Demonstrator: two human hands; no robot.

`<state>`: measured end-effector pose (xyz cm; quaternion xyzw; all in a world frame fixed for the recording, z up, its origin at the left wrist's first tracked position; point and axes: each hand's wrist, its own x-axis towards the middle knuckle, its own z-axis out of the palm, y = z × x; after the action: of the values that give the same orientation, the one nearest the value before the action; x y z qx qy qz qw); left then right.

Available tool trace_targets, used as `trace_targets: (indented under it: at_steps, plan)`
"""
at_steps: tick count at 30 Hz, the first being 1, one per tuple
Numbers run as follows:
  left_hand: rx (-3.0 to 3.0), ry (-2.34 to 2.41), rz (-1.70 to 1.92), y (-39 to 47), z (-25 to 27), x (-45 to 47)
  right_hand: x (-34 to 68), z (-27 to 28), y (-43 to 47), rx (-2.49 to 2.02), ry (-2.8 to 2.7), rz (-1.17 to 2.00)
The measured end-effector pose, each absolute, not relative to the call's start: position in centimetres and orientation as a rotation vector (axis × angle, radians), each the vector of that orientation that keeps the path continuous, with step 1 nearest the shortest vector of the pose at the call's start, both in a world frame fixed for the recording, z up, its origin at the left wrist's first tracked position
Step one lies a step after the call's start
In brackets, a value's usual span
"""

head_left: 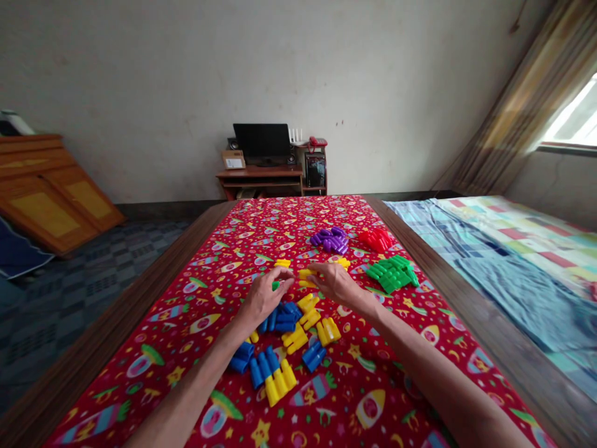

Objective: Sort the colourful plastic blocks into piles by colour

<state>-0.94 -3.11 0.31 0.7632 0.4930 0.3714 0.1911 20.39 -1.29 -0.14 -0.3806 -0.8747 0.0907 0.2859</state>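
Observation:
My left hand is curled over the middle of the cloth, with a small bit of a green plastic block showing between thumb and fingers. Just to its right, the fingers of my right hand are closed on a yellow block, partly hidden by them. Blue blocks and yellow blocks lie loosely below the hands. Nearer to me, a blue block touches another yellow block. More yellow pieces lie just beyond my hands.
Purple pieces, red pieces and green pieces form separate piles on the patterned red cloth. A bed stands at the right. Against the far wall is a desk with a monitor.

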Motion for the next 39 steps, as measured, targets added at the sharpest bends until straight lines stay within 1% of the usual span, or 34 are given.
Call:
trace_targets:
  at_steps: [4,8,11,14,18,20,24,27,29,33,36,39]
  plan:
    - [2.152,1.393,1.032,-2.4,-0.3,-1.9,22.5,-1.0,-0.1,-1.151,-2.282,-0.018]
    - [2.318,1.384,1.018,-0.4,-1.0,-3.0,23.2,-1.8,0.3,-1.426,-2.284,-0.135]
    - [2.365,1.448,0.910,1.9,-1.4,-3.4,23.3,-1.6,0.4,-1.429,-2.290,-0.124]
    - [2.290,1.522,0.786,4.0,-2.1,-3.6,23.0,-0.6,0.3,-1.388,-2.281,-0.091]
    - [2.225,1.571,0.759,4.5,-2.6,-2.9,22.0,0.5,-0.6,-1.207,-2.299,-0.001]
    - [2.184,1.523,0.747,3.8,-2.4,-2.0,21.3,0.5,-1.1,-1.067,-2.306,0.068]
    - [2.010,1.214,0.762,1.8,-1.0,-0.2,19.8,0.1,-1.6,-0.863,-2.371,0.187]
    - [2.010,1.175,0.749,0.9,-0.2,0.0,20.1,0.1,-1.3,-0.926,-2.397,0.177]
    - [2.108,1.261,0.691,0.7,0.1,-0.9,21.4,0.3,-0.8,-0.982,-2.317,0.066]
    - [2.255,1.394,0.391,0.3,1.0,-3.9,25.4,-0.1,0.6,-1.153,-2.106,-0.169]
    - [2.291,1.433,0.197,-0.2,1.5,-5.6,27.4,-0.9,1.5,-1.303,-2.133,-0.174]
    - [2.327,1.507,0.131,-0.2,1.2,-6.0,27.7,-1.2,1.5,-1.402,-2.220,-0.126]
